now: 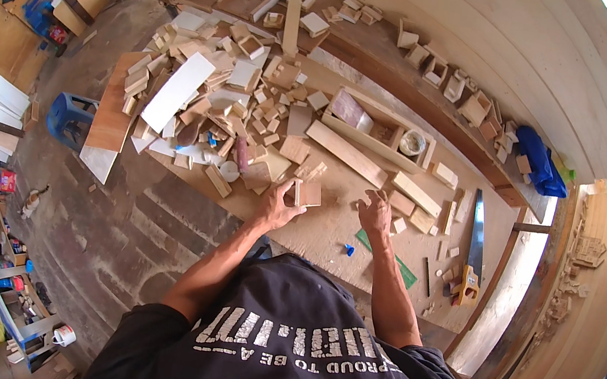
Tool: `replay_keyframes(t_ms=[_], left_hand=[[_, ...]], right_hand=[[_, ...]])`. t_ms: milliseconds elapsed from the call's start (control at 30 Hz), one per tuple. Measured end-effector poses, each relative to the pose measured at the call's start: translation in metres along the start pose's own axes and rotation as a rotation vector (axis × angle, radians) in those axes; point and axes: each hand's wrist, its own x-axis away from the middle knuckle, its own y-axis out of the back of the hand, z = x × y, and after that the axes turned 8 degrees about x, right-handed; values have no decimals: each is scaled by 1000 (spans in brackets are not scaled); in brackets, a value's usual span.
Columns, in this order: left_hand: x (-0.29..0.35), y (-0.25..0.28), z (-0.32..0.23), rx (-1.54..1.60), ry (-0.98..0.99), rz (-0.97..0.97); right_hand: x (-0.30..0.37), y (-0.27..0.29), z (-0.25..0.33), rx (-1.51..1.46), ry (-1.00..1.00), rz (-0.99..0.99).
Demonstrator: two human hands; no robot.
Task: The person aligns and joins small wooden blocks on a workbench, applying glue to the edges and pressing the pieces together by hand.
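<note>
My left hand (279, 208) grips a small wooden box (308, 193) between thumb and fingers, just above the workbench (329, 230). Apart from it, to the right, my right hand (374, 216) has its fingers curled together; whatever they may pinch is too small to make out. Beyond the hands lies a long divided wooden tray (376, 151) with a round container (412, 143) in one compartment. A green strip (405, 274) lies partly beneath my right forearm, and a little blue object (349, 250) rests between my arms.
A big heap of wood offcuts (207, 93) covers the bench's left side. A handsaw (479, 235) with a yellow handle lies at the right. Small wooden boxes (436, 71) line the back ledge near a blue cloth (539, 161). A blue stool (70, 120) stands left.
</note>
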Motion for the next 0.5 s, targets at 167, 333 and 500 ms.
replay_keyframes(t_ms=[167,333,500], left_hand=[[-24,40,-12,-5,-74,-5],[-48,90,-8,-2,-223,-41],[-62,136,-8,88,-174,-60]], right_hand=[[-49,-6,52,-112,31,29],[-96,-31,107,-113,75,-5],[-125,-60,160,-97,4,-37]])
